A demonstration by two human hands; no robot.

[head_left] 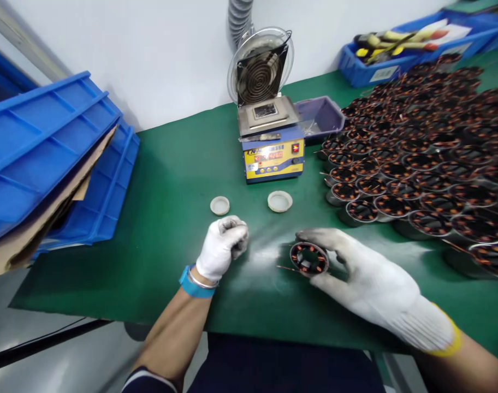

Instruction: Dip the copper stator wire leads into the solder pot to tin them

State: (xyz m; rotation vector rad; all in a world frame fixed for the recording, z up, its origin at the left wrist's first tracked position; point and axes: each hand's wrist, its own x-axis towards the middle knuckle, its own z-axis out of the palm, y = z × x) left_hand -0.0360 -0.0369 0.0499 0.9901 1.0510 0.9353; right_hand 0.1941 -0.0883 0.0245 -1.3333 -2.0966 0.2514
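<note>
Head view: a person's two gloved hands work low over a green table [171,180], with a yellow-fronted heating unit [273,158] standing beyond them.
Wound ring: the copper-wound ring [301,267] is at the right hand's fingertips, over the near part of the table, its open face tipped up and wire leads [288,268] pointing left.
Right hand: the right hand [372,295] has thumb and fingers clamped on the ring's outer wall from opposite sides, palm off to the right.
Left hand: the left hand [222,245] is beside the leads but apart from them, its fingers curled together.
Good handling: grip by the metal wall, clear of the windings; steady the ring before touching a lead, and pinch each lead lightly so that it does not bend at its root.
Hidden: the curled fingers cover whatever the left hand might be pinching; I cannot tell if anything is there.
Hard to read: the upper lead is faint against the glare, and the ring rows [372,185] blur towards the back and run off the right edge.
</note>
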